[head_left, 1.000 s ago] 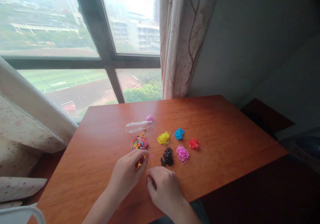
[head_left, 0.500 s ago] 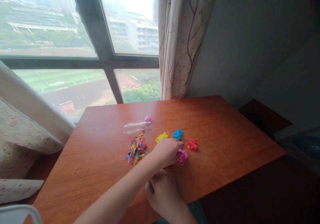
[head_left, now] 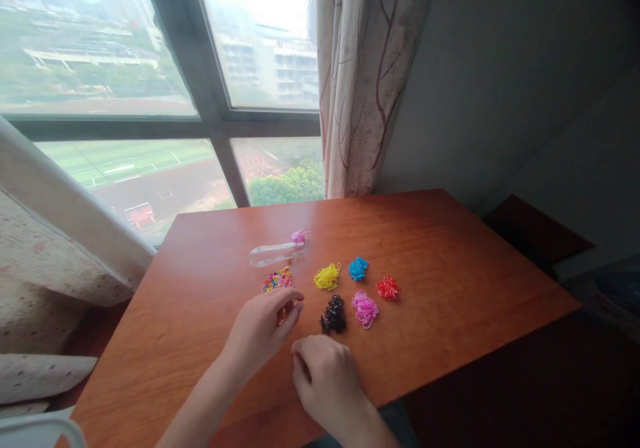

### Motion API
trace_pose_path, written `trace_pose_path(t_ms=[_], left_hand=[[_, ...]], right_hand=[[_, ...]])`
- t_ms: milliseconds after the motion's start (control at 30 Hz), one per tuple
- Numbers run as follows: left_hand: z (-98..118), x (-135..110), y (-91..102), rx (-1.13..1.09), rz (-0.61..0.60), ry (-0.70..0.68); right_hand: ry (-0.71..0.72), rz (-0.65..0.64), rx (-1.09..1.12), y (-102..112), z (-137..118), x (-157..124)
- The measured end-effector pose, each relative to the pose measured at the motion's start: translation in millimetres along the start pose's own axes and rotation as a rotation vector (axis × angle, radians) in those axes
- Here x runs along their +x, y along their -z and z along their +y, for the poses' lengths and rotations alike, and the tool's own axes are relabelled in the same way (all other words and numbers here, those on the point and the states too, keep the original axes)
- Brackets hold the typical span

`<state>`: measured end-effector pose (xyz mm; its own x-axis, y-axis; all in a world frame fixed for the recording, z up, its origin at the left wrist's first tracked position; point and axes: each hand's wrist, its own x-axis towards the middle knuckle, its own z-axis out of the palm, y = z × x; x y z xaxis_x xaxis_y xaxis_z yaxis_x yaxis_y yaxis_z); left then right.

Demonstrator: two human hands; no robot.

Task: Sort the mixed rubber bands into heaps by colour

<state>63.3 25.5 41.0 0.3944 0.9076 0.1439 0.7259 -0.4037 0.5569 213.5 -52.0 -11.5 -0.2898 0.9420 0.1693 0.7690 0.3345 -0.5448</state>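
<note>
My left hand (head_left: 265,321) hovers over the mixed pile of colourful small rubber bands (head_left: 278,280), covering its near part. Its thumb and forefinger are apart, with nothing visible between them. Resting near the front edge of the table is my right hand (head_left: 327,381), fingers curled; whatever they may hold is hidden. Just beyond it lies a heap of black bands (head_left: 333,314). Single-colour heaps of pink bands (head_left: 365,309), red bands (head_left: 389,288), blue bands (head_left: 358,269) and yellow bands (head_left: 327,277) spread around it.
A clear plastic object (head_left: 273,255), perhaps a container, lies behind the mixed pile with a pink piece (head_left: 299,236) at its right end. The brown wooden table (head_left: 450,268) stands against a window. A curtain (head_left: 350,101) hangs behind it, and a white rail (head_left: 45,425) shows at lower left.
My left hand has moved left from the pink heap to the mixed pile, uncovering the black heap. My right hand stays nearly in place.
</note>
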Motion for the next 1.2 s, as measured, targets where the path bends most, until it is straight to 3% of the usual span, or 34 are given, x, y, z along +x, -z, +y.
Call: trace_pose_path(t_ms=[167, 367, 667, 967, 1200], left_hand=[[-35, -42, 4.7, -0.074, 0.175, 0.159], [-44, -55, -3.9, -0.083, 0.272, 0.187], [-49, -58, -12.9, -0.041, 0.254, 0.145], [-44, -57, -9.8, 0.007, 0.239, 0.109], [-44, -58, -10.9, 0.014, 0.222, 0.118]], right_hand=[[-0.023, 0.039, 0.021, 2, -3, 3], [-0.103, 0.032, -0.033, -2, -10, 10], [-0.116, 0.031, -0.154, -13, -26, 33], [-0.068, 0.1, -0.137, -18, -23, 37], [-0.1, 0.159, -0.057, 0, -16, 40]])
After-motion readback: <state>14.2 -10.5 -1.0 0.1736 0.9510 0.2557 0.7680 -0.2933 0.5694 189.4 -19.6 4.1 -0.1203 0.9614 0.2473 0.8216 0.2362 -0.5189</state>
